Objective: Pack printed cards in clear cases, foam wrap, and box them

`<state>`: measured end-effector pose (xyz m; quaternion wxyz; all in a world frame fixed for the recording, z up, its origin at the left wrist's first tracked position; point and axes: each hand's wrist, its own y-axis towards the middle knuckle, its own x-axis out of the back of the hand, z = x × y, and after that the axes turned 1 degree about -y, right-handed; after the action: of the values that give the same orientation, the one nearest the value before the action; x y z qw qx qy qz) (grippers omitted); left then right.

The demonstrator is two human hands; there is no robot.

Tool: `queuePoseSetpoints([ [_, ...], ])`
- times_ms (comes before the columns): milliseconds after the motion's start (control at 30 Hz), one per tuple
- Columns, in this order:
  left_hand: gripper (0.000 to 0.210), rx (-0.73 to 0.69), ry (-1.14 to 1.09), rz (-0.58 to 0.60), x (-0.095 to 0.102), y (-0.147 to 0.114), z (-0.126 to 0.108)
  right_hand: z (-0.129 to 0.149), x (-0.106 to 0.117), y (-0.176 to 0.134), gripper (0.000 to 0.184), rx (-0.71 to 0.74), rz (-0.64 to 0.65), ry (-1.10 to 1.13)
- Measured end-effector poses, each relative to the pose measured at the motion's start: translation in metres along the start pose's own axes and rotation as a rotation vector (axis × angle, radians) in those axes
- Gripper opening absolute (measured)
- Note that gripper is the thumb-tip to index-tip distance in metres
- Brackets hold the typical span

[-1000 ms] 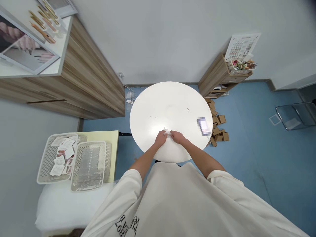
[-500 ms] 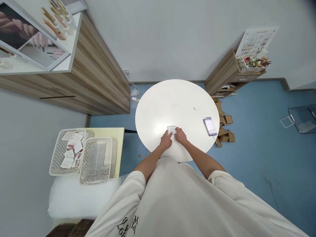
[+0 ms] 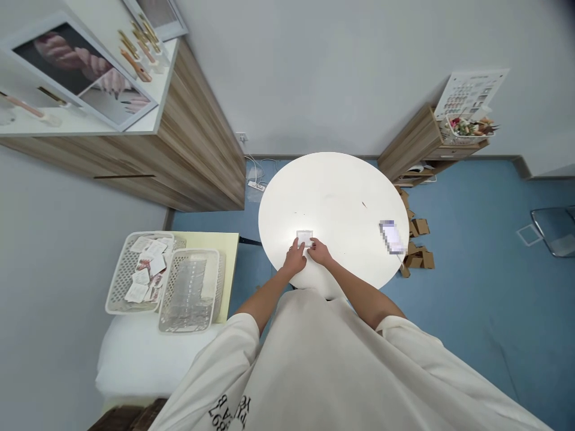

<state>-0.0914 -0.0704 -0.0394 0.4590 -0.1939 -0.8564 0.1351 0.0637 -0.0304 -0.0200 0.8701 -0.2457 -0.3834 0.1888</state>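
A small, flat, whitish square packet (image 3: 305,236) is at the near part of the round white table (image 3: 332,185). My left hand (image 3: 294,260) grips its near left corner, thumb and fingers bent inward. At the near right corner, my right hand (image 3: 320,252) pinches the edge. The fingertips of both hands almost meet. Whether the packet rests on the tabletop or is slightly lifted, I cannot tell.
A blurred-out phone (image 3: 392,237) lies at the table's right. To the left, one white basket (image 3: 114,287) holds paper cards, another (image 3: 164,311) clear plastic pieces. Cardboard boxes (image 3: 421,226) sit on the floor beyond the table. A wooden cabinet (image 3: 202,131) stands back left.
My view has shifted, so the room appears farther right and slightly lower. Both hands and the packet have moved a little left over the table, and more of the packet shows.
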Motion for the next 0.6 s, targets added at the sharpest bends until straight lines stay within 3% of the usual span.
queuePoseSetpoints([
  [167, 0.07, 0.054, 0.075, -0.007, 0.022, -0.016, 0.035, 0.031, -0.03, 0.007, 0.055, 0.161, 0.074, -0.169],
  [267, 0.077, 0.012, 0.158, 0.014, 0.027, -0.021, 0.045, 0.036, -0.036, 0.008, 0.06, 0.203, 0.099, -0.301],
  [400, 0.078, -0.006, 0.224, 0.013, 0.029, -0.019, 0.042, 0.03, -0.03, 0.006, 0.063, 0.199, 0.151, -0.337],
  [600, 0.069, -0.022, 0.228, -0.073, 0.027, -0.015, 0.026, 0.002, -0.02, -0.017, 0.059, 0.148, 0.064, -0.279],
])
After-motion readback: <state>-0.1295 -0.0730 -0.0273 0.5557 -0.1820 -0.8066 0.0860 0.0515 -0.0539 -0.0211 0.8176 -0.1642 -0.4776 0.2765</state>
